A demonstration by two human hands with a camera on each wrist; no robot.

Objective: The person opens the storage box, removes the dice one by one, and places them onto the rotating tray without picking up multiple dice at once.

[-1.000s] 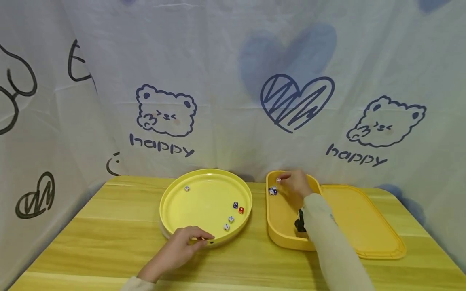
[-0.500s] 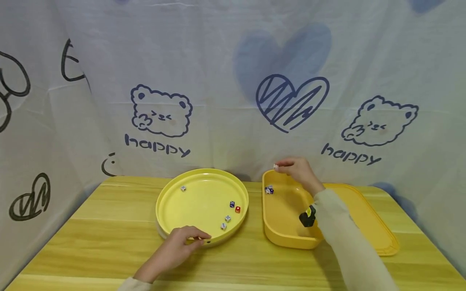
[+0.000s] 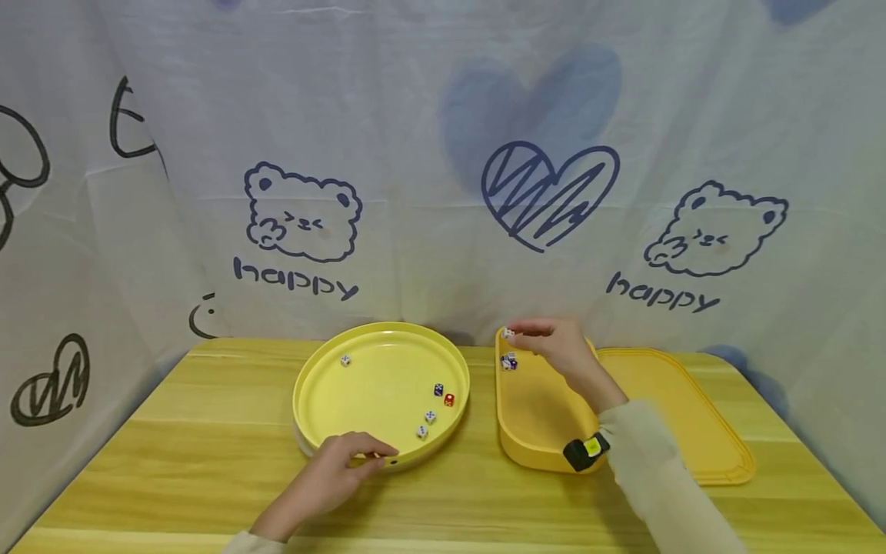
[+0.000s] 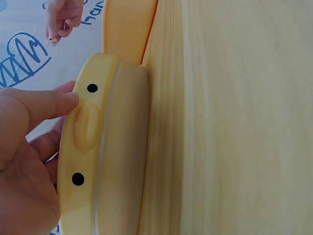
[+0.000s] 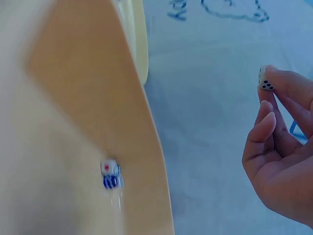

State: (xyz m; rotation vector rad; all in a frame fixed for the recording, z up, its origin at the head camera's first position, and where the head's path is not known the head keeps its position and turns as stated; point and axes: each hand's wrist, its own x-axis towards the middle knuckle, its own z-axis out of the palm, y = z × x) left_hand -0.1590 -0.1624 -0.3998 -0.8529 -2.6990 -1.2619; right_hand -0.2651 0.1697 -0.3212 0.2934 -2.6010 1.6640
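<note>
My left hand (image 3: 346, 465) pinches the near rim of a round yellow tray (image 3: 388, 385); in the left wrist view the thumb lies on the outer wall between two black dots. Inside the tray are a red die (image 3: 449, 400), a blue die (image 3: 439, 390) and several white dice, one of them (image 3: 345, 360) apart at the far left. Between thumb and fingertip, my right hand (image 3: 564, 350) holds a white die (image 5: 264, 78) with dark pips. It appears above the back left corner of an orange box (image 3: 533, 454), where a small cluster of dice (image 3: 508, 362) lies.
Right of the box lies a flat orange lid (image 3: 681, 415), partly behind the right sleeve. A black strap device (image 3: 584, 452) is on the right wrist. The wooden table (image 3: 173, 446) backs onto a printed white cloth (image 3: 415, 254).
The right hand has risen out of the box with the white die and shifted left toward the tray side. The left hand stays at the tray's rim. The view has turned slightly.
</note>
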